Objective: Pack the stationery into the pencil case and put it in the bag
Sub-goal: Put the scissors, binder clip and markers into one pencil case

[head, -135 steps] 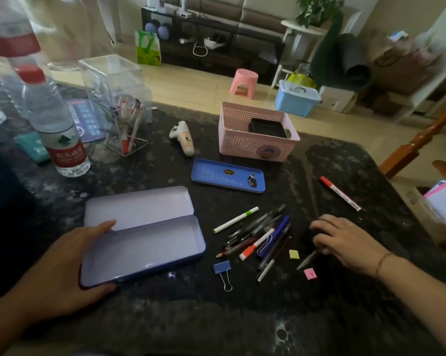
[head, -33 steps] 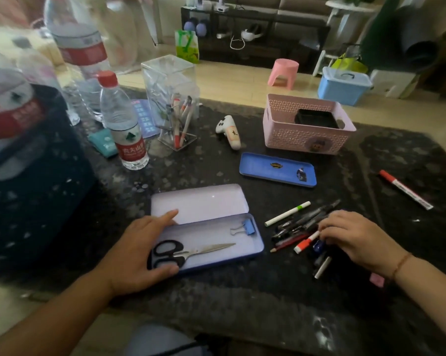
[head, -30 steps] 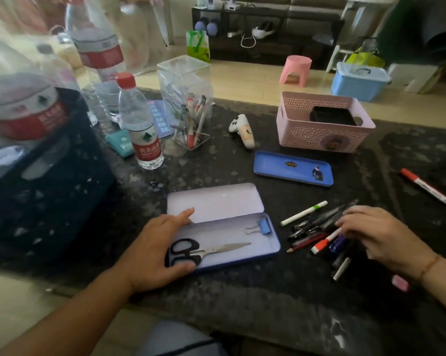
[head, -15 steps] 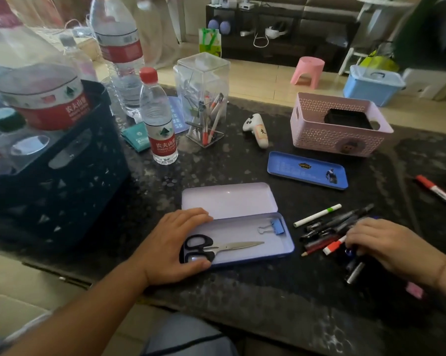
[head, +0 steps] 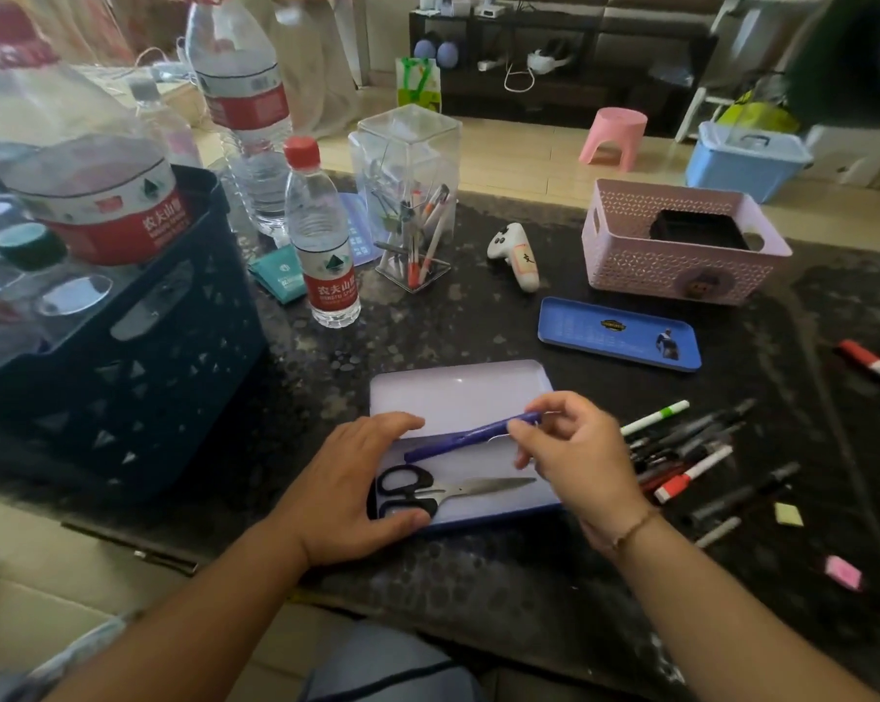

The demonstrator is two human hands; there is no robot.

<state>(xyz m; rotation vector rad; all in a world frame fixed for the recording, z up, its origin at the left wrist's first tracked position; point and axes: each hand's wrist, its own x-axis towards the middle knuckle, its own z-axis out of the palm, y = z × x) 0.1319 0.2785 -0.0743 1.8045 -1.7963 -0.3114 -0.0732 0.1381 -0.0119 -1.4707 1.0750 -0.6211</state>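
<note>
The right hand (head: 574,458) is pinching a blue pen (head: 470,435) in its grip, holding it over the open case (head: 478,504) (scissors (head: 443,491) lying inside). The left hand (head: 349,491) is gripping the case's left end on the counter (head: 478,575). More pens (head: 696,453) are lying just right.

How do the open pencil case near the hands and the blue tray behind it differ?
The pencil case is pale lilac, while the blue tray is bright blue with printed pictures. The pencil case holds scissors and the left hand grips it; the blue tray lies untouched. Both are flat and rectangular.
</note>
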